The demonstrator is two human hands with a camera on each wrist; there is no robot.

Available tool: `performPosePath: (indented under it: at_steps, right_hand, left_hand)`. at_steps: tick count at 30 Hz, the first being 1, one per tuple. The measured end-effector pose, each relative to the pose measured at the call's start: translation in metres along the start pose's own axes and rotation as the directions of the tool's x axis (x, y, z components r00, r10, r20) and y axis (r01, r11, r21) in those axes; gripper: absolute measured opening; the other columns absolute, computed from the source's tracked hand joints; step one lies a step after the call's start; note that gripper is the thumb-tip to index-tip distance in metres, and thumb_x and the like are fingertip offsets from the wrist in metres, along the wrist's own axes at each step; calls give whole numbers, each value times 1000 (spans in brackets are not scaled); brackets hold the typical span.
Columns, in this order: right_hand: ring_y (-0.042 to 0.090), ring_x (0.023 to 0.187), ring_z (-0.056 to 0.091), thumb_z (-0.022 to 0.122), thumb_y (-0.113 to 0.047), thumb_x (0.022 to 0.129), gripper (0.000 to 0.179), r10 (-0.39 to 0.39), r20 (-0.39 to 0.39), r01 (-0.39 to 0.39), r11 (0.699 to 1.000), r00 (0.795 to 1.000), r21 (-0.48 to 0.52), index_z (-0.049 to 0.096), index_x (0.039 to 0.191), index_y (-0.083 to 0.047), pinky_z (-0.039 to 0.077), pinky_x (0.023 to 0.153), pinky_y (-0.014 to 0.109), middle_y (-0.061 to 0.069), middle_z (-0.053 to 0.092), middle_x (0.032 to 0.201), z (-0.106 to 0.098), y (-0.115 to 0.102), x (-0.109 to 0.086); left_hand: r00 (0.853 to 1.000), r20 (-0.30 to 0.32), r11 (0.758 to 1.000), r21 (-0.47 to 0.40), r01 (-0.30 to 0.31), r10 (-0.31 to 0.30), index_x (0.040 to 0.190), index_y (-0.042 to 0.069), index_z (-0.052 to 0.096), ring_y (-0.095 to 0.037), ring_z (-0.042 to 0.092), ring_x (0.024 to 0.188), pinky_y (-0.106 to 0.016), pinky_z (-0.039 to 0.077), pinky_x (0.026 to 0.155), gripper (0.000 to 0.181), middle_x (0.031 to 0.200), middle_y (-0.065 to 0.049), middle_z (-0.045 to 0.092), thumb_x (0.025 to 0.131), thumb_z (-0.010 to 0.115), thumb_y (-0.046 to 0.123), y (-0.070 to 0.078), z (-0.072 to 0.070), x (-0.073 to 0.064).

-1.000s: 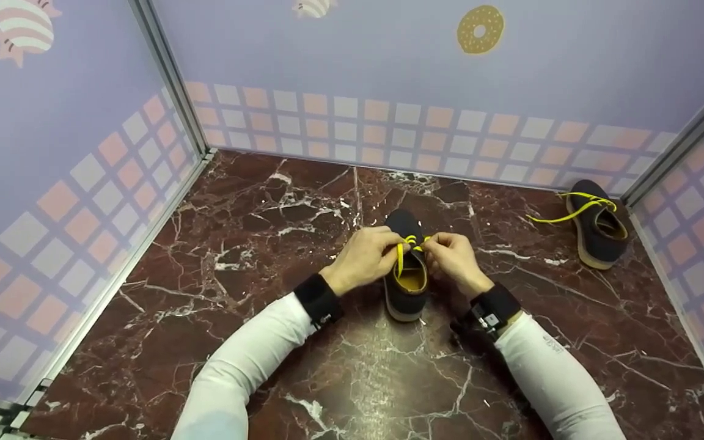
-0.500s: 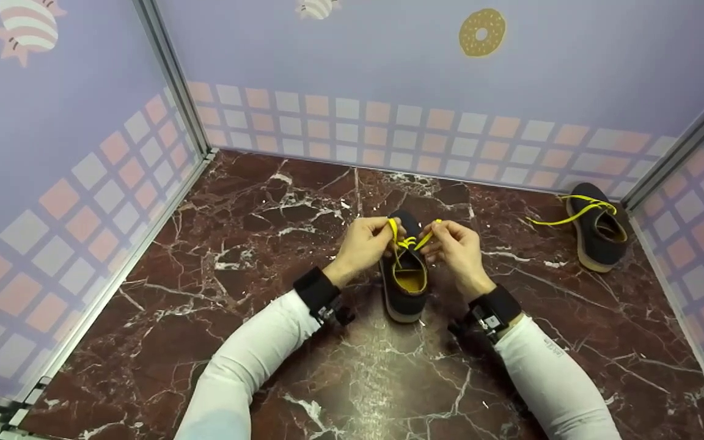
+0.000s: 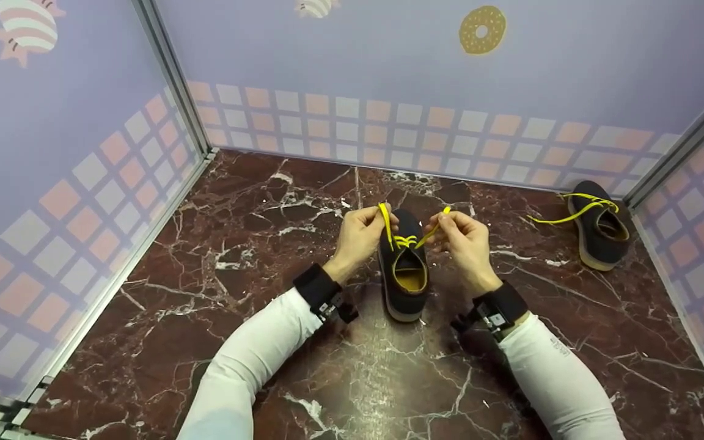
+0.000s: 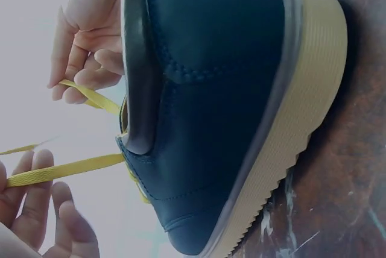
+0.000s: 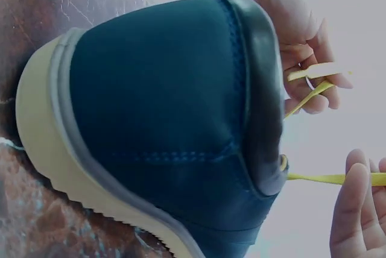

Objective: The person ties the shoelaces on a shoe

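Observation:
A dark blue lace-up shoe (image 3: 404, 302) stands on the floor, toe pointing away and heel towards me. Yellow laces (image 3: 407, 242) cross its front. On its left side, my left hand (image 3: 355, 240) pinches one lace end (image 3: 387, 223), whose tip hangs loose beyond the fingers. Opposite it, my right hand (image 3: 467, 247) pinches the other lace end (image 3: 430, 234) between thumb and forefinger. Both ends run taut up from the eyelets, as the left wrist view shows with the lace (image 4: 72, 167) above the dark shoe side (image 4: 205, 113). In the right wrist view the cream sole (image 5: 45, 113) sits on the floor.
A matching shoe (image 3: 599, 232) stands at the right by the back wall, one yellow lace trailing left over the floor. Patterned panels (image 3: 327, 55) enclose the dark red marbled floor (image 3: 254, 201) at the back and both sides.
Both hands have moved up and apart from the shoe's throat, each drawing its lace end outward. The shoe has stayed where it was.

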State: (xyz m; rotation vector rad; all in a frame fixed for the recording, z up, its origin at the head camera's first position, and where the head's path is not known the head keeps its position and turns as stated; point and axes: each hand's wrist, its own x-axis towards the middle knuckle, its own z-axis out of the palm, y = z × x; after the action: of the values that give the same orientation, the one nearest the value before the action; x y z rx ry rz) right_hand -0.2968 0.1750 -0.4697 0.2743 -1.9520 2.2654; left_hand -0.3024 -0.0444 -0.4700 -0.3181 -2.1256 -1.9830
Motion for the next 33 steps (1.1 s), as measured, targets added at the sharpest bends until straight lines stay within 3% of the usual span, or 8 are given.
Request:
performPosePath:
  at_steps: [8,11,15,17,19,24,29,33]
  right_hand:
    - [13,65,75,59,-5,114,24,-107,26,108,993,994,-52,76,104,8,61,55,27,11,82,88,1,-9,-1]
    - [12,64,75,60,-5,114,25,-145,45,148,987,988,-69,75,105,13,61,55,26,12,82,88,3,-13,-2]
    - [7,65,74,61,-5,114,26,-171,80,179,979,982,-99,74,108,16,60,55,23,3,82,88,6,-15,-3]
    - [6,65,74,62,-6,114,26,-182,97,193,974,979,-119,75,109,16,59,55,22,0,82,88,8,-17,-4]
    - [5,66,74,63,-5,113,25,-205,108,218,966,973,-138,76,108,15,58,55,21,0,81,89,10,-20,-4]
    - [8,67,69,66,0,109,20,-312,146,336,923,939,-189,79,104,15,56,57,19,4,77,87,15,-24,-2]
    - [6,73,65,71,7,104,14,-389,202,428,879,899,-210,80,98,15,54,64,16,-8,69,86,16,-26,0]
    - [6,71,69,74,9,101,9,-398,231,442,877,888,-189,83,102,13,58,65,17,-10,73,88,17,-30,3]
  left_hand:
    - [1000,3,1000,15,-16,16,92,-6,83,-24,80,74,-19,53,61,38,88,-20,84,114,66,20,4,2,3]
    - [1000,-2,998,66,-17,17,89,-5,84,-18,70,64,-19,41,57,41,81,-20,82,114,67,23,7,3,4]
    - [1000,17,993,121,2,-4,86,-2,86,-5,50,58,-20,32,56,44,68,-9,75,113,66,26,12,5,8]
    - [999,28,990,138,12,-16,85,-1,86,-3,49,56,-20,32,55,43,63,-1,71,113,66,26,14,7,10]
    - [999,42,989,149,25,-31,83,-1,86,-2,50,55,-19,32,54,44,61,-3,71,112,66,25,16,8,12]
    - [995,75,978,203,43,-59,73,1,81,-3,44,51,-19,29,52,44,64,-15,70,108,70,25,21,8,18]
    - [987,127,967,246,62,-95,73,11,84,-3,47,53,-19,31,51,39,60,-1,66,107,75,28,24,6,21]
    - [976,201,950,311,22,-88,83,8,87,-2,47,54,-18,31,52,36,67,-9,72,109,73,29,28,5,23]
